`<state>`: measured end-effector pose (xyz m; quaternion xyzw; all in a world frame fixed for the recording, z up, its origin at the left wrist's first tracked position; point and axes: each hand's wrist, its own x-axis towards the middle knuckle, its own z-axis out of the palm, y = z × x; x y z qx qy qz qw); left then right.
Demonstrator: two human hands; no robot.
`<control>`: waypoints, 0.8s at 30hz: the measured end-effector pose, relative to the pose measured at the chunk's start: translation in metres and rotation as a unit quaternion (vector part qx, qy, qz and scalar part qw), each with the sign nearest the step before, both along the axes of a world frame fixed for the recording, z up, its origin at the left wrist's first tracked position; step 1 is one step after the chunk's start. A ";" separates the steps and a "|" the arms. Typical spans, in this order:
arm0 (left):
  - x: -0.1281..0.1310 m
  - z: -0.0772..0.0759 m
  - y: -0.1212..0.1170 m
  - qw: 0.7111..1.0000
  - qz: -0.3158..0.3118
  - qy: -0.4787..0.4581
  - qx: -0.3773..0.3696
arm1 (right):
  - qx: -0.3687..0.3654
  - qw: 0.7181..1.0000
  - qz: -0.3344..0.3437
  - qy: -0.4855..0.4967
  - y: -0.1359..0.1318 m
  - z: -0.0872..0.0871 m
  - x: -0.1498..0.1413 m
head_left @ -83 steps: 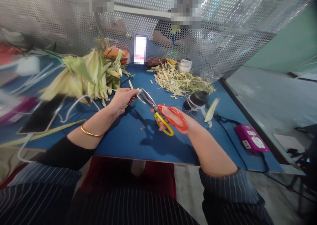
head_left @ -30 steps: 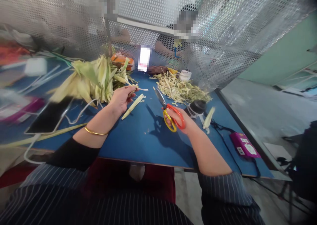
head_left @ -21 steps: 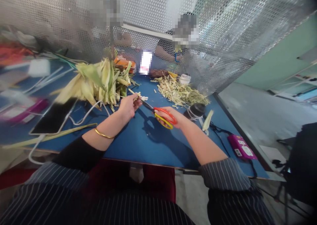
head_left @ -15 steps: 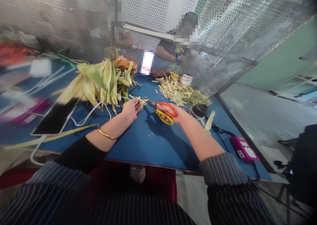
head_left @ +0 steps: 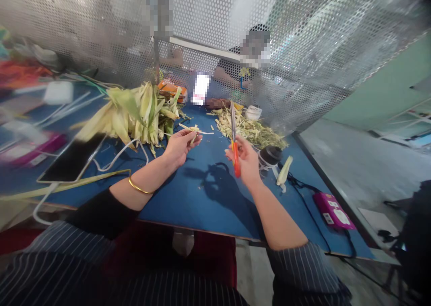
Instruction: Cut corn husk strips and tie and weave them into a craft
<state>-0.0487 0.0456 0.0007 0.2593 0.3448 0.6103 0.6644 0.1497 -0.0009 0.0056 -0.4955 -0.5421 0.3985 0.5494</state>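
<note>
Scissors in the right hand, grip closed round the handles, blades pointing to twelve o'clock, seen nearly edge-on. Apart from them, at about nine o'clock, pale husk strips pinched in the left hand, just above the desk. Beyond, a husk heap at eleven o'clock and shreds at one. Apparently a pause between snips; any further cut likely to call for blades swung back toward nine o'clock, strips held steady.
</note>
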 end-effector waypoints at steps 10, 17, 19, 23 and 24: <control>-0.004 -0.002 0.005 0.999 0.006 0.039 0.010 | -0.078 0.991 0.104 0.015 -0.010 0.013 0.002; -0.007 0.004 0.007 0.996 0.066 0.027 0.047 | -0.116 0.962 0.219 -0.112 -0.021 0.026 0.009; -0.007 0.004 0.007 0.995 0.072 0.019 0.061 | -0.143 0.955 0.218 -0.143 -0.021 0.024 0.008; -0.005 0.000 0.006 0.996 0.049 0.001 0.074 | -0.156 0.955 0.179 -0.175 -0.017 0.013 0.004; -0.005 -0.001 0.006 0.996 0.042 -0.003 0.072 | -0.150 0.958 0.171 -0.175 -0.015 0.010 0.003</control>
